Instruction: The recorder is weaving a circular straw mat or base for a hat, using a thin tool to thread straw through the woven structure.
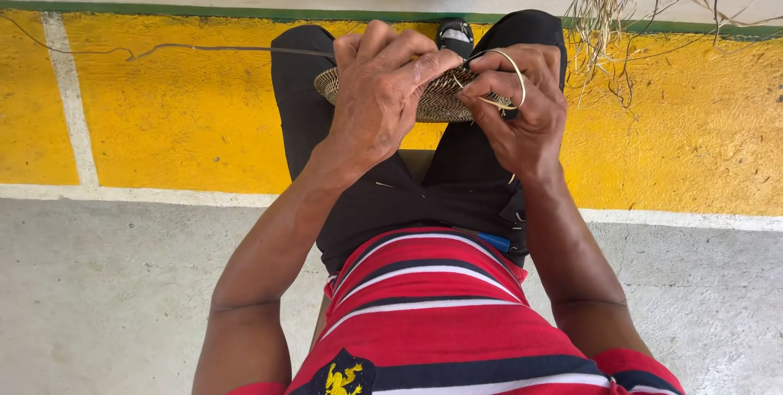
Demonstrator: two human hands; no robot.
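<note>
A flat round woven disc [443, 100] of dark and pale fibre rests over my knees. My left hand [378, 89] lies on top of it, fingers curled over the rim and thumb pressed near its right edge. My right hand [519, 105] pinches a thin pale fibre strand [515, 73] that loops up over my fingers and runs into the disc's edge. A long thin dark strand [204, 48] trails from the disc out to the left across the floor. I sit in black trousers and a red striped shirt.
The floor ahead is painted yellow [179, 110] with white lines and a green stripe [163, 12]; bare concrete [106, 297] lies nearer. A bundle of dry fibres [608, 4] hangs at the upper right. A blue object [493, 242] sticks out at my waist.
</note>
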